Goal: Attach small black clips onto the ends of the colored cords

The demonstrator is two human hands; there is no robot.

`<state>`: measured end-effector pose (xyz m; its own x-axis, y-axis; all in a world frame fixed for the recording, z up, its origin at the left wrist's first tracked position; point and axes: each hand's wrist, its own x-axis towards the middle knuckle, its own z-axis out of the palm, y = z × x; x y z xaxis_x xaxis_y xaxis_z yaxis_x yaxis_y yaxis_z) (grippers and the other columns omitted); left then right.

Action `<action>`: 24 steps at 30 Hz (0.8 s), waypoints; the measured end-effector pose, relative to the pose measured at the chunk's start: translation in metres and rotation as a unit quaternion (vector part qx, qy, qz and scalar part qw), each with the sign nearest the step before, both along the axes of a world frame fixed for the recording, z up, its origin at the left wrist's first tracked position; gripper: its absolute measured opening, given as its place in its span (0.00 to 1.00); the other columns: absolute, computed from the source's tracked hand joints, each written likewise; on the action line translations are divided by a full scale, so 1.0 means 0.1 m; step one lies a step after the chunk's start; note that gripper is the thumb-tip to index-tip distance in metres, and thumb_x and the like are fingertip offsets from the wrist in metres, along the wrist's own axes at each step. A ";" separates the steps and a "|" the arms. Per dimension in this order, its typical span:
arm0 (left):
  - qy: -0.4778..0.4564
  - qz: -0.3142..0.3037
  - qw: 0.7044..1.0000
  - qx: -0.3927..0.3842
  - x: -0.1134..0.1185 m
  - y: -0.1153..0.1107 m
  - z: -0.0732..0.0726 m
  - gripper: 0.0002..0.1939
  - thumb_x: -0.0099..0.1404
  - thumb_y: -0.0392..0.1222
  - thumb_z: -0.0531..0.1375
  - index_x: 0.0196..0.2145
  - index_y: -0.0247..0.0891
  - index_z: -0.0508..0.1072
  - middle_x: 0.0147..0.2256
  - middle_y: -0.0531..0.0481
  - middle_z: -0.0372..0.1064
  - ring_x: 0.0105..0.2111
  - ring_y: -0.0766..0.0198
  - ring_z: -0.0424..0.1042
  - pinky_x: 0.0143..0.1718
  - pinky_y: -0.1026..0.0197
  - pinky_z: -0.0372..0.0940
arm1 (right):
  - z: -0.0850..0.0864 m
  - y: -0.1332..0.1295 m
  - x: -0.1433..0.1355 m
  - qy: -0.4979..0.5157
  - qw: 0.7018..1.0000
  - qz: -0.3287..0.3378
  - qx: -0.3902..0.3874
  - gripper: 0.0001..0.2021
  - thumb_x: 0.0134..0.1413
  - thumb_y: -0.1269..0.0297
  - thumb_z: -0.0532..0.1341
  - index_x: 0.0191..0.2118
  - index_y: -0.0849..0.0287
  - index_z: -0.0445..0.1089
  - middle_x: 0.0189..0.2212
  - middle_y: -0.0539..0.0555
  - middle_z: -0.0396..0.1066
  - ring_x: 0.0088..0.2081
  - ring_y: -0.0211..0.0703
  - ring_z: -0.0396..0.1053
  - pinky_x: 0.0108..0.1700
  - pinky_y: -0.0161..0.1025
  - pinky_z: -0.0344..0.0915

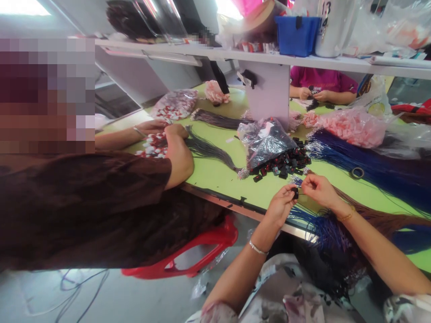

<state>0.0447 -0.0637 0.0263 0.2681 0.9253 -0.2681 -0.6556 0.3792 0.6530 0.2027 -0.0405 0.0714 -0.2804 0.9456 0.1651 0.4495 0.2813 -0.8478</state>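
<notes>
My left hand [281, 206] pinches a small black connector housing [295, 193] between thumb and fingertips, just over the table's front edge. Close to its right, my right hand [320, 192] has its fingers pressed together on what looks like a thin wire; its end at the housing is too small to make out. Beyond both hands lies a heap of black connector housings [286, 165], spilling from a clear plastic bag [269, 142]. Blue wires [325, 226] hang over the edge below my right wrist, and brown wires [372, 207] stretch off to the right.
To the left, a co-worker's arm [180, 157] reaches over red and white connectors [155, 144]. Dark wire bundles [215, 151] lie mid-table. A shelf [215, 53] with a blue bin [297, 36] crosses above. Behind it sits another person [323, 80]. A tape roll [357, 173] rests on blue wires.
</notes>
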 end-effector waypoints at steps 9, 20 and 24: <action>-0.025 -0.013 1.000 -0.008 0.01 0.01 -0.03 0.12 0.52 0.31 0.64 0.37 0.33 0.74 0.32 0.49 0.67 0.30 0.69 0.65 0.33 0.66 0.61 | -0.07 -0.17 -0.01 -0.078 0.996 -0.025 0.022 0.03 0.42 0.69 0.56 0.22 0.61 0.64 0.17 0.45 0.58 0.20 0.31 0.52 0.23 0.30 0.49; 0.019 -0.006 1.000 0.003 0.05 -0.03 -0.05 0.16 0.48 0.35 0.67 0.37 0.34 0.73 0.31 0.50 0.67 0.31 0.69 0.66 0.35 0.65 0.60 | -0.11 -0.19 -0.09 -0.110 0.993 -0.038 0.032 0.05 0.43 0.68 0.57 0.21 0.59 0.62 0.17 0.46 0.60 0.20 0.32 0.52 0.24 0.31 0.49; 0.048 0.019 0.999 0.000 0.07 -0.04 -0.04 0.16 0.47 0.36 0.68 0.36 0.34 0.73 0.30 0.50 0.68 0.30 0.69 0.66 0.34 0.65 0.60 | -0.12 -0.21 -0.07 -0.128 0.991 -0.011 0.048 0.05 0.47 0.68 0.56 0.23 0.59 0.64 0.20 0.48 0.64 0.22 0.34 0.56 0.26 0.31 0.51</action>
